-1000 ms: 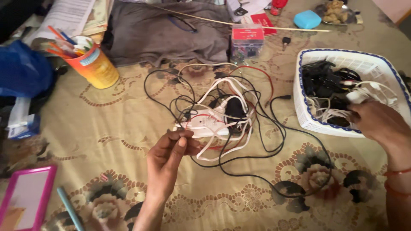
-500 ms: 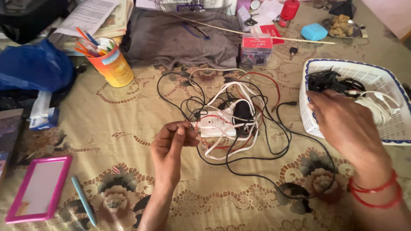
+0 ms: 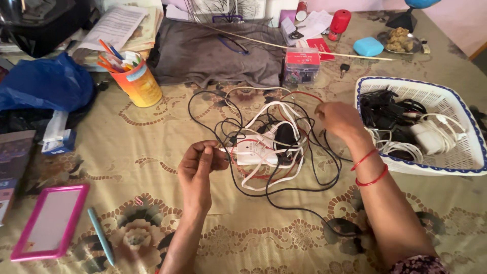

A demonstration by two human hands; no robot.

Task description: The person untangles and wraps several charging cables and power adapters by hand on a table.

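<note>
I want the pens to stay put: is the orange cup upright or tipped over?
Upright. The orange cup stands on its base on the patterned cloth, mouth upward, with the pens sticking out of the top.

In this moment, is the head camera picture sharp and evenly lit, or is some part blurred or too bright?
Head view: soft daylight, no hard shadows; the tangle of cables and both hands, left hand and right hand, are sharp; the top right corner looks washed out; the white basket bends slightly from wide-angle distortion.
</note>
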